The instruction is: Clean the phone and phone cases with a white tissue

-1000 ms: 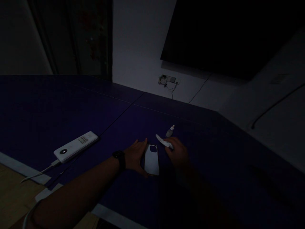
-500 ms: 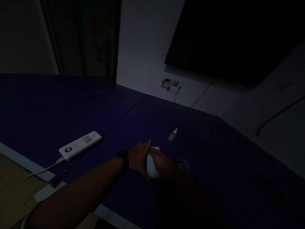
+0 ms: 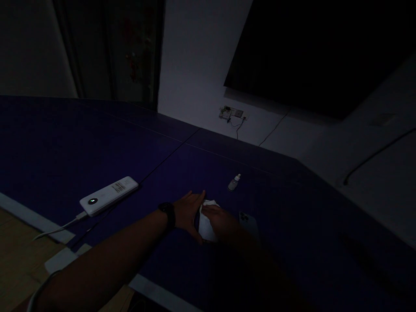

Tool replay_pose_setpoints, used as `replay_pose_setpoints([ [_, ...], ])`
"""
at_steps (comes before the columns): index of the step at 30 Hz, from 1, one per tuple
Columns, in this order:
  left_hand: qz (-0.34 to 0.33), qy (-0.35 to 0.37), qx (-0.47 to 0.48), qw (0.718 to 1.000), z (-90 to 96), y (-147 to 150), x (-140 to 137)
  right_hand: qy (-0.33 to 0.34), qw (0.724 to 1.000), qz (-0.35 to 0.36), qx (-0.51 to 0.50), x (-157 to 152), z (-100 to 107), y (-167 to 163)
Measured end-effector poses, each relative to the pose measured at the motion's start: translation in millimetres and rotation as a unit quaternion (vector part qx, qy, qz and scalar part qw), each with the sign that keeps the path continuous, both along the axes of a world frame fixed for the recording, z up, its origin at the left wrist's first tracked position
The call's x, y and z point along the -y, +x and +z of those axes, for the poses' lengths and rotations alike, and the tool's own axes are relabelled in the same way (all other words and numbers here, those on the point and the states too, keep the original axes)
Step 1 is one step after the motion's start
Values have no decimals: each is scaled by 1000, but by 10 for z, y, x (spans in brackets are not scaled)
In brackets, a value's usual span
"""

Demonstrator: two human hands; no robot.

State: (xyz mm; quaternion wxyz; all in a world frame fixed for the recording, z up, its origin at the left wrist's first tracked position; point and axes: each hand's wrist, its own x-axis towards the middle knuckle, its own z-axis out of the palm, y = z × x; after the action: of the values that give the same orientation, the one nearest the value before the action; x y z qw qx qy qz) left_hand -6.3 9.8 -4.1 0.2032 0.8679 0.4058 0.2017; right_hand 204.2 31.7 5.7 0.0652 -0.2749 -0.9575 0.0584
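Note:
My left hand (image 3: 189, 213), with a dark watch (image 3: 168, 215) on its wrist, lies on the blue table with thumb and fingers spread. Thumb and forefinger frame the left side of a flat item with a dark edge, mostly hidden under a white cloth or tissue (image 3: 206, 228). From the right, my right hand (image 3: 222, 222) presses that white cloth down, its fingers pointing left; its underside is hidden. Just right of this hand lies a phone (image 3: 248, 223), camera lenses upward, partly covered by my forearm. Beyond the hands a small dropper bottle (image 3: 233, 183) lies on the table.
A white power bank (image 3: 110, 195) with a lit display and a plugged-in cable (image 3: 60, 229) lies at the left. The blue table (image 3: 156, 143) meets a wall with sockets (image 3: 238, 113) and a large dark screen (image 3: 299, 56). The room is dim.
My right hand has shifted slightly on the white cloth, whose far edge looks more crumpled. My left hand keeps its place. The mark on the power bank's display has changed.

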Motion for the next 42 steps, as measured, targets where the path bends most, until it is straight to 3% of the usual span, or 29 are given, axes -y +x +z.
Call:
replay_pose_setpoints([
  [3, -9, -1, -7, 1000, 18, -3, 17, 3, 1000, 10, -1, 40, -34, 75],
  [8, -22, 2, -8, 1000, 34, -1, 37, 39, 998, -53, -18, 25, -77, -11],
  [14, -20, 10, -15, 1000, 0, -2, 21, -3, 1000, 1, 3, 61, 20, 42],
  [20, -18, 27, -28, 999, -27, 8, 14, -10, 999, -37, 4, -7, 75, 13],
  [25, -11, 51, -33, 998, -15, 35, 39, -18, 1000, 17, 4, 38, 75, 52],
  [30, -12, 60, -33, 998, 20, 48, 74, 5, 999, -49, 9, 4, 51, -28],
  [36, 1, 65, -67, 996, 70, 65, 101, -24, 999, 8, 32, 15, 96, -3],
  [42, -1, 74, -82, 994, 71, 79, 108, -13, 999, -41, 29, -16, 74, -38],
])
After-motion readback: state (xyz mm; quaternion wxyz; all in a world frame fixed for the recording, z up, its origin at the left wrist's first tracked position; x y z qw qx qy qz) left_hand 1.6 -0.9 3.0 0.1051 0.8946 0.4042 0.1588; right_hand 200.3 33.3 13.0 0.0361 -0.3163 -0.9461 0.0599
